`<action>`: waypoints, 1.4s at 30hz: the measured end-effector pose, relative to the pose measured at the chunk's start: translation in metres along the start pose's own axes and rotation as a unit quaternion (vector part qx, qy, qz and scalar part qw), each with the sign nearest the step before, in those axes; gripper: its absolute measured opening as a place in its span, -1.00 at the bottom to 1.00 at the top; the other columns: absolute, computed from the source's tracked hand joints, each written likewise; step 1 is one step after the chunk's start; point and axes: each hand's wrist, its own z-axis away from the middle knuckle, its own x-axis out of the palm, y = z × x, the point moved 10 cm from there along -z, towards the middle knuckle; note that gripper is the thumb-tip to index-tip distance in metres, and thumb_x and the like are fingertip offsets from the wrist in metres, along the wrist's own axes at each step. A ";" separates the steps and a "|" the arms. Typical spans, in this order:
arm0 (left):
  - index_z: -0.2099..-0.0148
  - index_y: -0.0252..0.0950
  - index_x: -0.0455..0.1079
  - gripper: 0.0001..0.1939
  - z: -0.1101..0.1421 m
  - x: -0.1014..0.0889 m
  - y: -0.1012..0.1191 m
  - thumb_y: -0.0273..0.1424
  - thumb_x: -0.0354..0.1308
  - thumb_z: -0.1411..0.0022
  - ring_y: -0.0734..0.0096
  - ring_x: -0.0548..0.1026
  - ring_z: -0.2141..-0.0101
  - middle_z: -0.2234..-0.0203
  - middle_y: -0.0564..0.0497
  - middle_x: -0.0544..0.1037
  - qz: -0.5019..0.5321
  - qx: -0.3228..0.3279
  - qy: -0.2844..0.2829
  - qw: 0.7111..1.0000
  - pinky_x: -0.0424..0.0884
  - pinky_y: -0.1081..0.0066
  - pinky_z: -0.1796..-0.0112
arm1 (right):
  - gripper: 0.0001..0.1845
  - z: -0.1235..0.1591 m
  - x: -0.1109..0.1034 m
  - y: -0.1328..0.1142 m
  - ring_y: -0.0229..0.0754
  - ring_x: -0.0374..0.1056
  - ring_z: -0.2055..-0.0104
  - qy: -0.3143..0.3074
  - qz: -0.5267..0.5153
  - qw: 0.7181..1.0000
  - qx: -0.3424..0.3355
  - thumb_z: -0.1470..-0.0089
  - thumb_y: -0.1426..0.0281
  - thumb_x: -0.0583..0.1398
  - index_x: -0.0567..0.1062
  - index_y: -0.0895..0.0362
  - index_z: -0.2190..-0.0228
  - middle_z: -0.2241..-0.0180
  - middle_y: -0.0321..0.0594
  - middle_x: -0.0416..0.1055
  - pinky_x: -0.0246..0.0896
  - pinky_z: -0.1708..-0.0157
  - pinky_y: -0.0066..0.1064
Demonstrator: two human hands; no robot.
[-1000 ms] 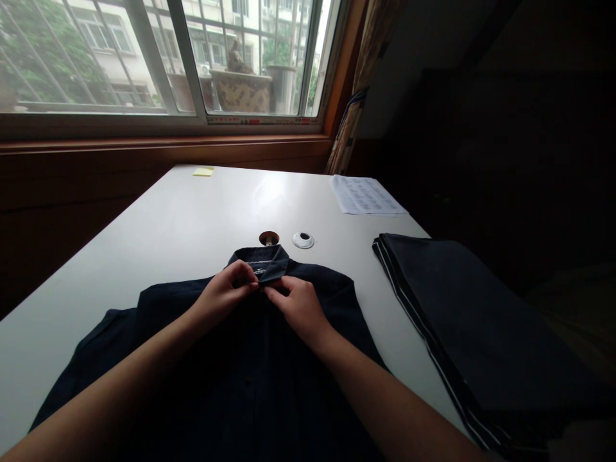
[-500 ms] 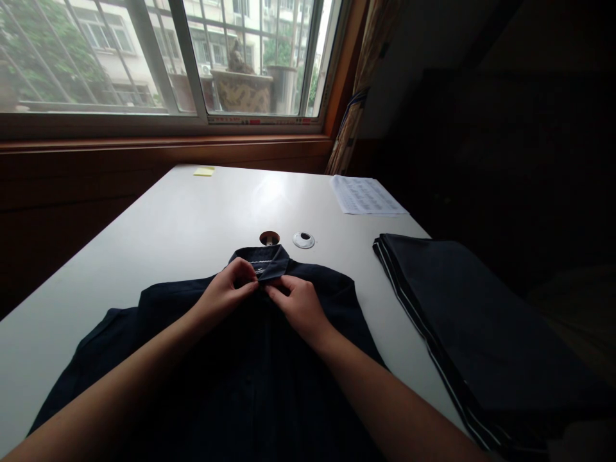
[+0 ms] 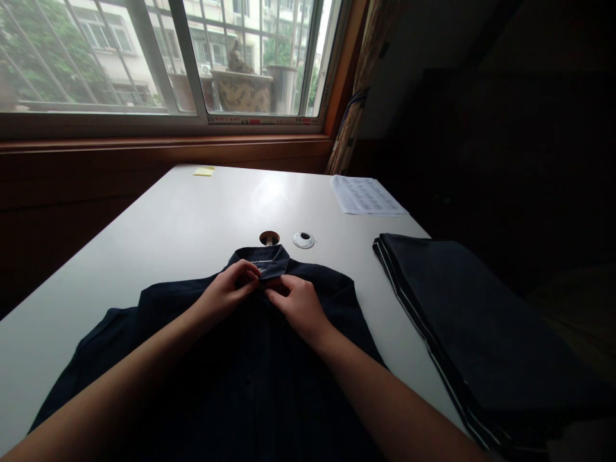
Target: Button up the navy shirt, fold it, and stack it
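Note:
A dark navy shirt (image 3: 173, 333) lies spread flat on the white table (image 3: 192, 212), collar pointing away from me. My left hand (image 3: 226, 294) and my right hand (image 3: 298, 305) meet just below the collar (image 3: 269, 256). Both pinch the shirt's front edges together at the neck, fingers curled and closed on the cloth. The fingertips hide what lies between them.
A folded dark garment with white piping (image 3: 462, 321) lies at the right. A printed sheet (image 3: 366, 194) sits at the far right corner and a yellow sticky note (image 3: 203, 171) at the back edge. A cable hole (image 3: 269, 238) and its cap (image 3: 303, 240) are beyond the collar.
Both hands stay at the neck of the shirt; the fingers have shifted slightly up toward the collar.

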 end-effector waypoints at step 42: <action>0.11 -0.21 0.44 -0.84 0.001 -0.015 0.007 -0.36 0.04 -0.35 0.16 0.42 0.09 0.19 -0.05 0.50 -0.152 0.052 0.088 0.983 0.33 0.14 0.02 | -0.56 0.003 -0.015 -0.011 -0.21 0.37 0.27 0.096 0.031 0.994 -0.048 -0.10 0.53 0.18 0.45 0.04 -0.03 0.11 -0.18 0.36 0.40 0.18 -0.33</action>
